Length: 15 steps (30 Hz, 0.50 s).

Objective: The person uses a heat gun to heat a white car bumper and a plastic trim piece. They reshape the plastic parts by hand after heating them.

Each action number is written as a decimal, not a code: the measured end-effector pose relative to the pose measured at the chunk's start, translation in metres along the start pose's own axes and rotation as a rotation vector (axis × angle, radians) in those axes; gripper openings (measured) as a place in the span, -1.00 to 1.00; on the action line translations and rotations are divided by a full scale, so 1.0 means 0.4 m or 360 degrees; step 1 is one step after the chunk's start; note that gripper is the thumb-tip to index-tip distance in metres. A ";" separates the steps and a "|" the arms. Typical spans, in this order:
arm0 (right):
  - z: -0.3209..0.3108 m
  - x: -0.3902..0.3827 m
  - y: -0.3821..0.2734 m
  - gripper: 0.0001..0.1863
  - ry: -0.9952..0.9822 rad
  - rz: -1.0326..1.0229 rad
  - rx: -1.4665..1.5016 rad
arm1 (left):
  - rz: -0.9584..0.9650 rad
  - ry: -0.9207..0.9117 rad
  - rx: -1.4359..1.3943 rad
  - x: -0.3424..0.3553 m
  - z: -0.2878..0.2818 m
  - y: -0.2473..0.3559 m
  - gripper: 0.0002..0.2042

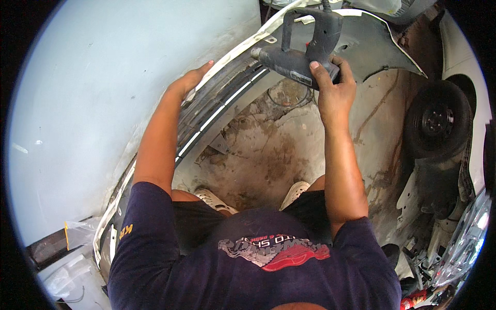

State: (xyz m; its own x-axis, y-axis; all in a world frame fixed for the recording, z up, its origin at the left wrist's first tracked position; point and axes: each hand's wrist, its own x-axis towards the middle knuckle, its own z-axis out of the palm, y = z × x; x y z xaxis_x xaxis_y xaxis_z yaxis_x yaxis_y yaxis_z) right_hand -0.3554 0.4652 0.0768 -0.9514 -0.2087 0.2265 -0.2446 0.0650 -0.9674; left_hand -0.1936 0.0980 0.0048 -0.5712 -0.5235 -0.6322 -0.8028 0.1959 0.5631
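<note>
right hand (337, 85) wraps around the rear body of a black heat gun (287, 61), held above the far part of a long curved panel (206, 111), nozzle facing its pale left edge; left hand (186, 83) lies along that edge, how firmly i cannot tell. a black wheel (438, 121) stands well to the right.

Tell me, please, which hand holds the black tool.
The right hand: its fingers grip the black tool, while the left hand is at the white rim.

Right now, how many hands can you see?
2. The left hand is at the curved panel's white edge; the right hand holds the black power tool.
</note>
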 end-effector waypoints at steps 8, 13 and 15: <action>0.006 -0.009 0.002 -0.53 -0.0097 -0.0046 -0.0106 | 0.0016 0.0038 0.0050 -0.037 0.016 0.024 -0.01; 0.015 -0.015 0.006 -0.52 -0.0116 0.0021 -0.0028 | -0.0029 0.0019 0.0000 -0.043 0.016 0.029 -0.07; 0.018 -0.017 0.009 -0.52 -0.0128 0.0009 0.0004 | -0.0048 0.0004 -0.0019 -0.051 0.015 0.035 -0.09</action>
State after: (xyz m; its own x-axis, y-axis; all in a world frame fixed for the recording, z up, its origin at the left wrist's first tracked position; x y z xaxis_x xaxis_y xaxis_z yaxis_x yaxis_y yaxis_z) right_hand -0.3486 0.4598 0.0709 -0.9346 -0.2860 0.2115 -0.2389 0.0642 -0.9689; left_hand -0.1943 0.1163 0.0224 -0.5464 -0.5312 -0.6475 -0.8175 0.1703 0.5501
